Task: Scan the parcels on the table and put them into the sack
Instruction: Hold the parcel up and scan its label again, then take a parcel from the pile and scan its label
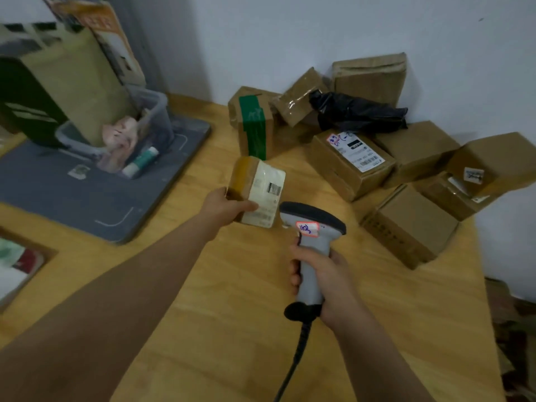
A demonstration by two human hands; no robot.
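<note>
My left hand grips a small brown parcel by its lower left edge, its white barcode label turned toward me. My right hand holds a grey barcode scanner by the handle, with the dark head just right of and below the parcel's label. Several more brown cardboard parcels lie piled at the back right of the wooden table, along with a black plastic-wrapped parcel. No sack is in sight.
A grey mat on the left carries a clear plastic bin with small items and a large brown and green box. The scanner's black cable trails toward me. The table's right edge drops off by the wall.
</note>
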